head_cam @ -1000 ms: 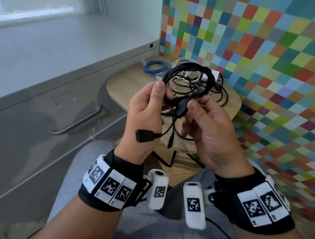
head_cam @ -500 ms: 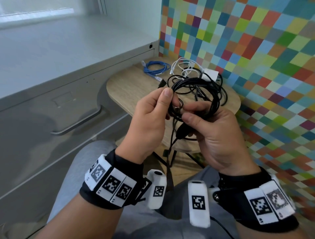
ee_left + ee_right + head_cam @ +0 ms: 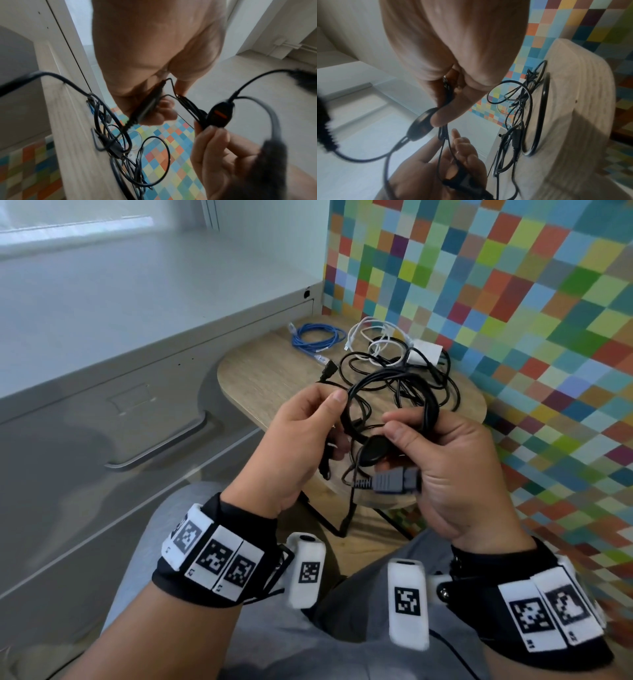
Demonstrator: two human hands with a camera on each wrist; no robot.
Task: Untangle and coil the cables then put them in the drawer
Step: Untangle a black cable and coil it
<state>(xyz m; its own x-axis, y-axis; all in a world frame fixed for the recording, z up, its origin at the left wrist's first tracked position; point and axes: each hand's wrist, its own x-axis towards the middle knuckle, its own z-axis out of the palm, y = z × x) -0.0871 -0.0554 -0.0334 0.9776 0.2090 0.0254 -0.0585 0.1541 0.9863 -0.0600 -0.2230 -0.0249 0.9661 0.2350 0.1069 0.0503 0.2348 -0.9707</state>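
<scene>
Black cable (image 3: 394, 392) held up above the near edge of the wooden table (image 3: 270, 374), one strand pinched by the left hand (image 3: 294, 446), fingers of the right hand (image 3: 455, 460) curled round its bundled loops and grey plug (image 3: 394, 482), drawer (image 3: 102, 419) closed at left, blue cable (image 3: 315, 338) and white cable (image 3: 376, 337) lying at the table's far side.

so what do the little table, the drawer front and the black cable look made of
Table: light wood or wood-look laminate, matte, with visible grain. Drawer front: probably painted metal, smooth grey with a soft sheen and a bar handle. Black cable: flexible rubbery plastic sheath, slightly glossy, bending in loose loops, with a hard moulded oval piece.
</scene>
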